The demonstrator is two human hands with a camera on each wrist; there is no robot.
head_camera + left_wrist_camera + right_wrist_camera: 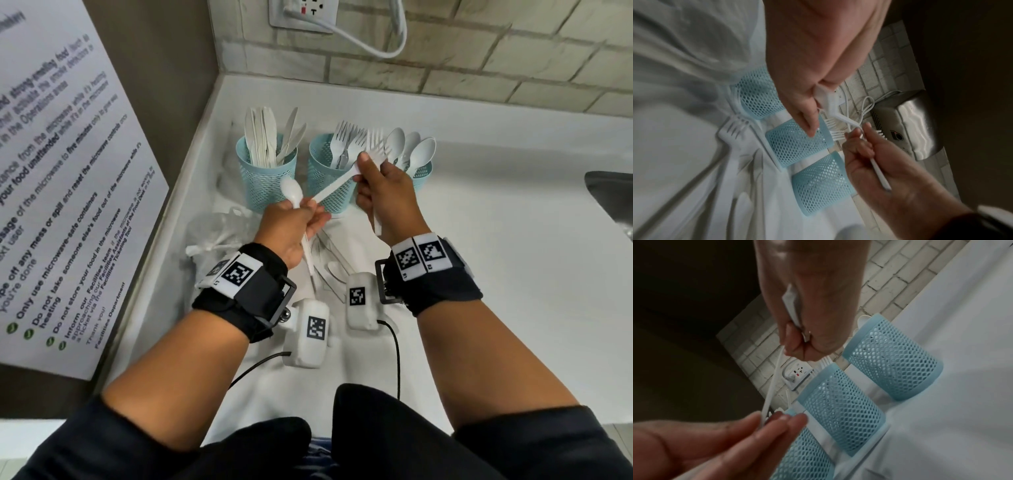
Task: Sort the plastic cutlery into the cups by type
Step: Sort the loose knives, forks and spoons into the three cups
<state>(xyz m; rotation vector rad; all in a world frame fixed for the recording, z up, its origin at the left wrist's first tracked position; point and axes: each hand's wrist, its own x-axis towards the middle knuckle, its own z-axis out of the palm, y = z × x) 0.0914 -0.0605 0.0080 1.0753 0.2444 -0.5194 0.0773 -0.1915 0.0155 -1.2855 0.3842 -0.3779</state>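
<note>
Three blue mesh cups stand in a row: the knife cup [267, 178], the fork cup [327, 185] and the spoon cup [424, 173]. My left hand [313, 214] grips a white spoon [292, 191], bowl up, in front of the knife cup. A white fork [337, 186] runs slantwise between both hands, over the fork cup. Its handle end touches my left fingers. My right hand [363, 171] pinches its neck and also holds a second white handle [376, 224] that points down. The right wrist view shows the slanted fork handle [772, 386] and my left fingertips [758, 425].
Loose cutlery [330, 270] lies on the white cloth under my hands, with a fork [731, 131] beside the cups. A crumpled clear bag [219, 229] sits at the left. A steel sink [613, 202] is at the right, brick wall and outlet [303, 10] behind.
</note>
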